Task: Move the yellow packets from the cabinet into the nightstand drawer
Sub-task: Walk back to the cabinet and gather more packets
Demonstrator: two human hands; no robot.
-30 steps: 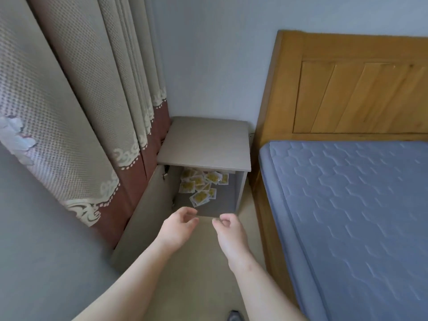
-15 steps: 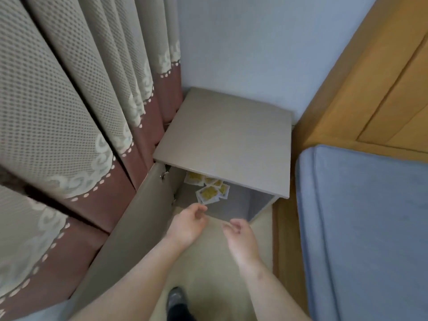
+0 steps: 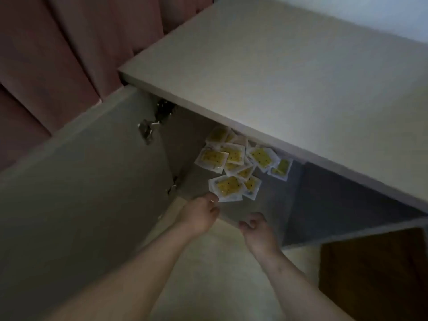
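The yellow packets (image 3: 236,163) lie in a loose, overlapping heap on the grey floor of the cabinet (image 3: 278,77), under its pale top and toward the left of the opening. Each is a small flat square pouch with a white or clear sealed border round a yellow middle dotted with dark specks. Some lie square and others are turned at angles, and the farthest ones are partly hidden under the top's front edge. One packet lies apart at 3 o'clock from the heap. The nearest packet (image 3: 228,187) sits at the front of the heap, at 1 o'clock from the left hand (image 3: 199,216). That hand reaches in with its fingers loosely bent, its fingertips right at this packet's near corner; whether they touch it cannot be told in the dim, blurred light. The right hand (image 3: 257,232), at 4 o'clock from the left one, has its fingers loosely curled over the front edge of the cabinet floor and holds nothing. The cabinet door (image 3: 81,181) stands swung open at 9 o'clock, with a metal hinge (image 3: 146,130) near its top. Reddish-brown curtain folds (image 3: 46,54) hang at 10 o'clock, pale flooring (image 3: 220,274) lies beneath the forearms, and a dark wooden panel (image 3: 375,274) fills the 4 o'clock corner.
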